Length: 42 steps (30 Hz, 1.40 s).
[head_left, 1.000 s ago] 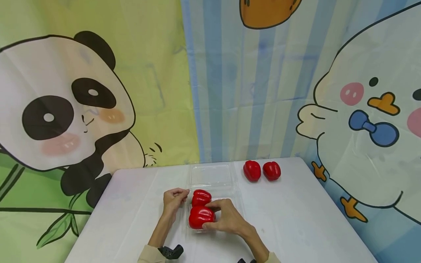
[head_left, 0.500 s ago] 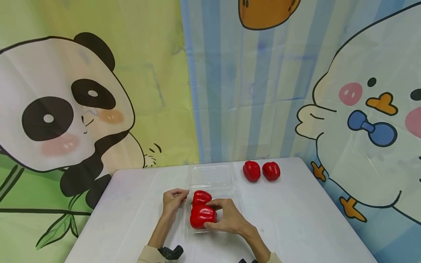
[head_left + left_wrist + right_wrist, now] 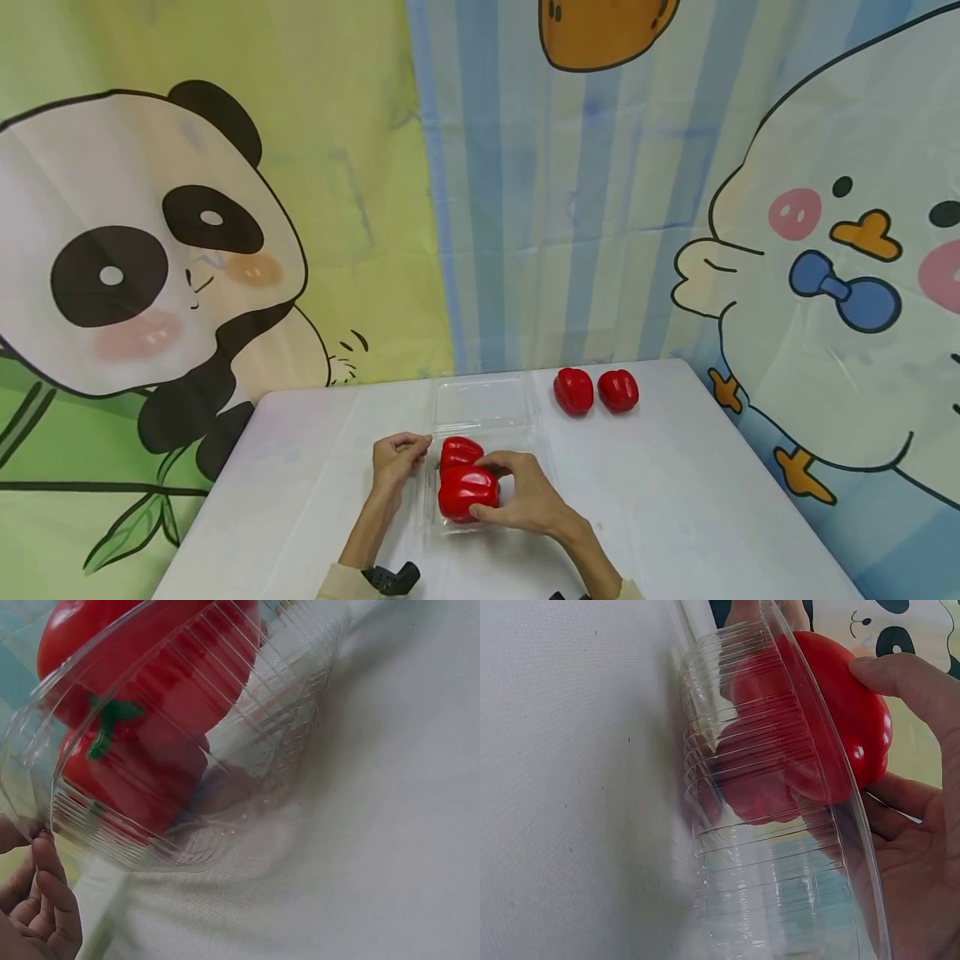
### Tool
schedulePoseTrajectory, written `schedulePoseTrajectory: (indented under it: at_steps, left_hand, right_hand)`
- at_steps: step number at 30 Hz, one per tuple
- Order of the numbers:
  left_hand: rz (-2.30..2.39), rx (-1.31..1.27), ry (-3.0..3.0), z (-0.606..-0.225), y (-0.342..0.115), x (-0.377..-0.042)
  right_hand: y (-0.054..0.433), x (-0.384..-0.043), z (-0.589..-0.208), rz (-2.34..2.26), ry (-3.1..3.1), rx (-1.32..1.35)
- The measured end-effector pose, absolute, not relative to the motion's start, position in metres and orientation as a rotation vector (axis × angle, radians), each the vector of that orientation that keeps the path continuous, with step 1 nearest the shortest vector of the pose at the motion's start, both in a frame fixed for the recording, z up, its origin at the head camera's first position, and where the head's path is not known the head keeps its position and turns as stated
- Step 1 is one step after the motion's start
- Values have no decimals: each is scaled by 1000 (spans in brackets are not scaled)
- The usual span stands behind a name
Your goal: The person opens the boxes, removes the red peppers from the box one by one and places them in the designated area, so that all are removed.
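My right hand (image 3: 528, 497) holds a red bell pepper (image 3: 468, 494), thumb on the near side and fingers on the far side. This pepper sits in the front of a clear plastic clamshell box (image 3: 772, 896), partly above its rim in the right wrist view. Behind it in the box lies a second red bell pepper (image 3: 461, 451), with a green stem (image 3: 112, 724) visible in the left wrist view. At the box's left edge, my left hand (image 3: 399, 460) pinches the rim between thumb and fingertips, as the left wrist view shows.
The box's clear lid (image 3: 482, 402) lies folded open toward the back. Two more red bell peppers, one at left (image 3: 573, 392) and one at right (image 3: 618, 391), lie beyond it at the back right of the white table (image 3: 675, 500). A cartoon-printed curtain (image 3: 360, 167) hangs behind.
The front pepper has shifted slightly right in my right hand's hold, and the pepper behind it has nudged a little right. My left hand stays at the box's rim.
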<state>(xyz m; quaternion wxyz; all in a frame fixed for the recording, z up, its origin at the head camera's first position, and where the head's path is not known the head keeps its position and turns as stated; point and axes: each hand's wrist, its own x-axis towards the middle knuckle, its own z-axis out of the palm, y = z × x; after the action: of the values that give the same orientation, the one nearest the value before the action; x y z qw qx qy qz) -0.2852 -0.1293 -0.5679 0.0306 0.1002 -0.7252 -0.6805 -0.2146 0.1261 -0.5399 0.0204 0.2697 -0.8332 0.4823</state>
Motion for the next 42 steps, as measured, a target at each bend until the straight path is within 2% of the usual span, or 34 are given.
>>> schedulePoseTrajectory:
  at_steps: [24, 42]
  left_hand:
    - [-2123, 302, -2215, -570, -131, -283]
    - [-2121, 345, -2206, -567, -130, -287]
  right_hand:
    - [134, -214, -543, 1546, -2399, 778]
    - [147, -218, -536, 1560, -2306, 627]
